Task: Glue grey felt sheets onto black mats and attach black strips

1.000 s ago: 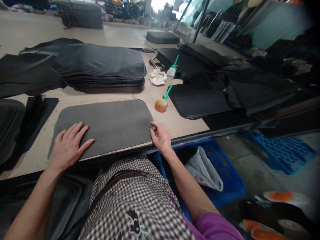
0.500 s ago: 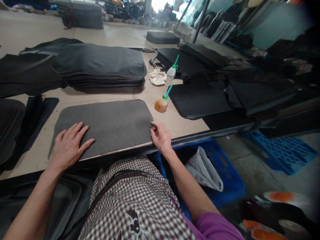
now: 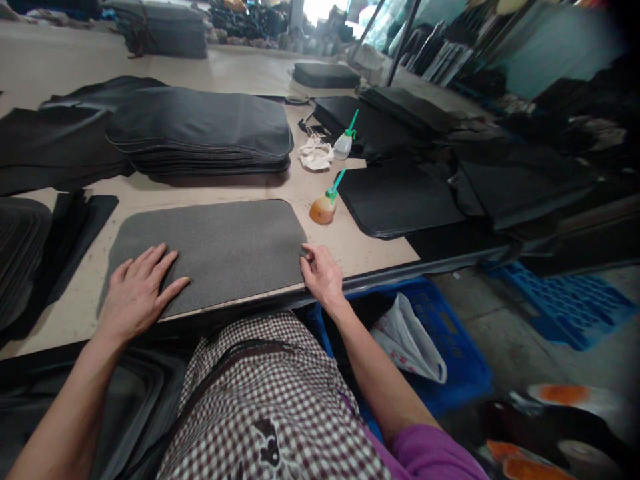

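A dark grey panel (image 3: 225, 247) with rounded corners lies flat at the table's front edge, its material looking like foam or leather backing. My left hand (image 3: 137, 290) rests palm down on its left part, fingers spread. At the panel's right edge my right hand (image 3: 323, 272) has its fingers curled, thumb and forefinger pinching the border. Behind the right hand stands a squeeze bottle (image 3: 323, 210) of amber liquid with a green spout. Farther back are a second, pale bottle (image 3: 343, 145) and a crumpled white cloth (image 3: 316, 155).
A thick stack of black panels (image 3: 200, 133) sits behind the grey one. More dark pieces lie at the left (image 3: 23, 260) and right (image 3: 400, 197) of the table (image 3: 370, 257). Below the edge, a blue crate (image 3: 450, 347) holds a white bag (image 3: 410, 340).
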### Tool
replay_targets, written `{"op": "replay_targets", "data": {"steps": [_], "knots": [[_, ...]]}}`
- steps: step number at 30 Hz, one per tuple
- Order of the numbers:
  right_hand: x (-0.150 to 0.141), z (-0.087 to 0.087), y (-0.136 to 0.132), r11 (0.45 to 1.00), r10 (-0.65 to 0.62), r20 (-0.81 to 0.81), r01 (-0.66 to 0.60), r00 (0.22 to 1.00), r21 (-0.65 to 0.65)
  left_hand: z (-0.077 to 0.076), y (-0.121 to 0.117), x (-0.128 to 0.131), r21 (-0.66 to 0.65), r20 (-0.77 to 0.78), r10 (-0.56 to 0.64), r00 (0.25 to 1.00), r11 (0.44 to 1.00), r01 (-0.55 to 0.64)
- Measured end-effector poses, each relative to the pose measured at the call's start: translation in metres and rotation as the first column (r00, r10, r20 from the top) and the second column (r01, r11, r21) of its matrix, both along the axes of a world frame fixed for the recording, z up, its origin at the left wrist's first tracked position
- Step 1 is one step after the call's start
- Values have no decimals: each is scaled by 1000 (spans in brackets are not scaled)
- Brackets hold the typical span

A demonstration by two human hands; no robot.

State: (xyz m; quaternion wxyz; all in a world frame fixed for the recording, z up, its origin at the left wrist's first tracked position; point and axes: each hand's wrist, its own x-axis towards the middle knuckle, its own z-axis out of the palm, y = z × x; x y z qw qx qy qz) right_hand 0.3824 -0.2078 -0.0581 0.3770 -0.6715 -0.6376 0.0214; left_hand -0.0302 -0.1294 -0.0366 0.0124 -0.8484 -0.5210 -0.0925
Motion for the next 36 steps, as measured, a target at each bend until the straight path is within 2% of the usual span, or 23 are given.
{"op": "replay_targets", "data": {"steps": [36], "knots": [[-1, 1, -1, 1000, -16, 19, 16, 1000, -2, 3, -3, 1, -20, 26, 10, 1000, 1000, -10]]}}
